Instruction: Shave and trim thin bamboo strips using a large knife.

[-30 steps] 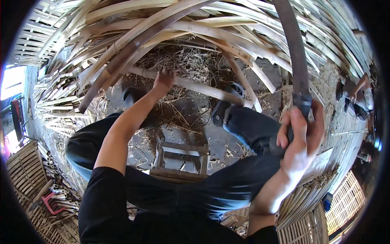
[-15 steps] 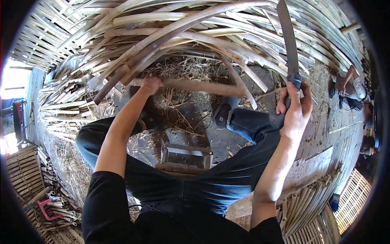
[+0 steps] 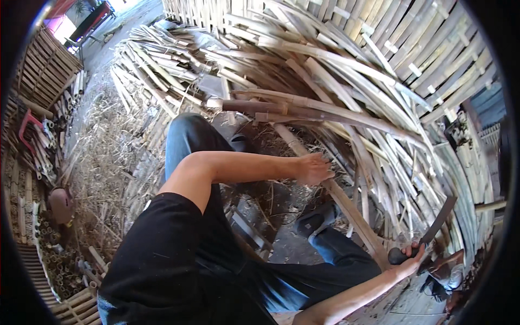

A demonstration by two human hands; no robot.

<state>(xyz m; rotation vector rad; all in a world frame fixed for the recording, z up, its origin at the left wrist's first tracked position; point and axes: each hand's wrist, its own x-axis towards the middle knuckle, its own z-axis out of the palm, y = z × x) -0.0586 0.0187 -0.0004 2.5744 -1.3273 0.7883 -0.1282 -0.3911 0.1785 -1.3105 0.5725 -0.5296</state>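
Note:
A long bamboo strip (image 3: 352, 208) slants from the pile down to the right, its lower end near my right thigh. My left hand (image 3: 314, 169) is closed round its upper part, with the palm side hidden. At the far lower right my right hand (image 3: 410, 257) grips the dark handle of a machete (image 3: 440, 219), whose blade points up and away to the right. The strip's lower end lies just left of the machete's handle, and the blade is apart from the strip.
A large heap of split bamboo (image 3: 325, 81) lies ahead, with a thick pole (image 3: 249, 106) across its near side. A low wooden stool (image 3: 250, 228) stands between my legs. A red-framed saw (image 3: 24, 127) is at far left. Another person (image 3: 452, 277) sits at far right.
The view has turned left. The bamboo strip has swung from lying across to slanting down toward my right, with my left hand on it. The machete is lowered and tilted right.

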